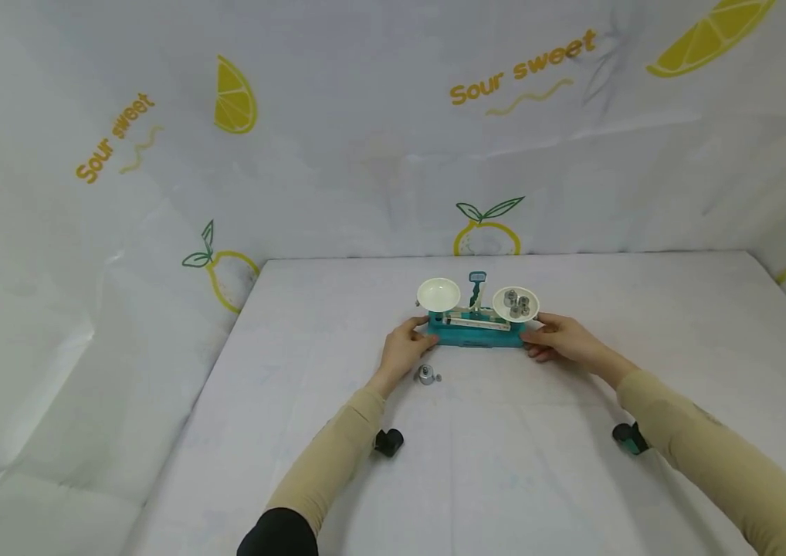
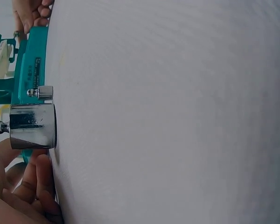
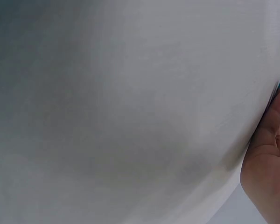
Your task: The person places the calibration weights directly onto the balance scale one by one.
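Observation:
A teal balance scale (image 1: 476,337) stands on the white-covered table, a hand at each end. My left hand (image 1: 401,351) grips the left end of its base between thumb and fingers. At the opposite end, my right hand (image 1: 563,338) holds the base; in the right wrist view only part of that hand and a sliver of teal show. The left pan (image 1: 438,295) is bare, while several metal weights (image 1: 520,304) sit on the right pan (image 1: 500,304). In front of the base, near my left hand, stand a large silver weight (image 2: 32,126) and a small weight (image 2: 43,92).
White tabletop (image 1: 490,463) spreads around the scale. Behind it rises a white backdrop (image 1: 365,185) printed with lemons and lettering. Black wrist devices hang by both forearms, one beside the left sleeve (image 1: 337,440).

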### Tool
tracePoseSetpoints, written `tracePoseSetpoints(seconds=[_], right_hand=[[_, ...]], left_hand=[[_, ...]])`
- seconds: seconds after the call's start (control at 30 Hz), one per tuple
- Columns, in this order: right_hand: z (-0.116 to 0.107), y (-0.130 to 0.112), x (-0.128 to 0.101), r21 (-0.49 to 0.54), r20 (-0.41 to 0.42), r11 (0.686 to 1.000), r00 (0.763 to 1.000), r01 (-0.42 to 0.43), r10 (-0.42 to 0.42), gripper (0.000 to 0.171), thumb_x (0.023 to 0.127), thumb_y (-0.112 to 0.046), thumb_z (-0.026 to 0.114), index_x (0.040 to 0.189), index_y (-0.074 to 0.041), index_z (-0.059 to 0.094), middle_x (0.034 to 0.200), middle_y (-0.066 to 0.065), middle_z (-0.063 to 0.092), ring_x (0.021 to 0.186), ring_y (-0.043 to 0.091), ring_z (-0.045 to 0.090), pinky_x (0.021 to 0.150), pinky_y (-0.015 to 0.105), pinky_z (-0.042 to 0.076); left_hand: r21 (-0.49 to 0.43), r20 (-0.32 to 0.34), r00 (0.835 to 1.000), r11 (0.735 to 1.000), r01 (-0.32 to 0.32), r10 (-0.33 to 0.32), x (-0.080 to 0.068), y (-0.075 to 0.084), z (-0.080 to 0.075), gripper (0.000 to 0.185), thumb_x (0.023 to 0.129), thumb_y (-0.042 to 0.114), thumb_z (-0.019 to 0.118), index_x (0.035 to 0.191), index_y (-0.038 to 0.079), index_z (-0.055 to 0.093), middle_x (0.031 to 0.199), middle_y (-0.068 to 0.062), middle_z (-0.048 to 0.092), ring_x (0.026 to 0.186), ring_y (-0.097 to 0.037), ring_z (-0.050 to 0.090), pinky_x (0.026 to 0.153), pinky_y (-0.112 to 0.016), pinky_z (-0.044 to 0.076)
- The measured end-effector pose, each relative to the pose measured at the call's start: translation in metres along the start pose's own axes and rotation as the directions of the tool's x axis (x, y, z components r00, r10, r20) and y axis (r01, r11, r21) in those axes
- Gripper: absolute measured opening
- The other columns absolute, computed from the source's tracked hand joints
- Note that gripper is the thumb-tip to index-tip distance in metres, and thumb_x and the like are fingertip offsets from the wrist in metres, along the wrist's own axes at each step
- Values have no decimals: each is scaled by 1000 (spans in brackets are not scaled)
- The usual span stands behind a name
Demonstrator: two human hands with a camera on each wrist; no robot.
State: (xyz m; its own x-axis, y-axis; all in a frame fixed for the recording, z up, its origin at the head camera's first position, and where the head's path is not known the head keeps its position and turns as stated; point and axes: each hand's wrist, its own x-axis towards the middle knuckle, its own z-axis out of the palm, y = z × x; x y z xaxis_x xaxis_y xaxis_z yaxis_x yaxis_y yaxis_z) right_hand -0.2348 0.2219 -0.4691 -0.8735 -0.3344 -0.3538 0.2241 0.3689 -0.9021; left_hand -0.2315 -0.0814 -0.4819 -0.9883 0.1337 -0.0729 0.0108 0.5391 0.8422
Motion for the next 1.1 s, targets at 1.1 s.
tracePoseSetpoints(seconds=[1.1], right_hand=[[1, 2, -4, 71, 6, 997, 1000, -9, 9, 80, 92, -18, 58, 146, 7, 4, 92, -5, 66, 81, 1, 63, 76, 20, 53]], left_hand=[[229, 245, 969, 969, -88, 30, -47, 2, -26, 28, 78, 26, 74, 104, 14, 69, 98, -1, 66, 78, -9, 56, 68, -23, 45]])
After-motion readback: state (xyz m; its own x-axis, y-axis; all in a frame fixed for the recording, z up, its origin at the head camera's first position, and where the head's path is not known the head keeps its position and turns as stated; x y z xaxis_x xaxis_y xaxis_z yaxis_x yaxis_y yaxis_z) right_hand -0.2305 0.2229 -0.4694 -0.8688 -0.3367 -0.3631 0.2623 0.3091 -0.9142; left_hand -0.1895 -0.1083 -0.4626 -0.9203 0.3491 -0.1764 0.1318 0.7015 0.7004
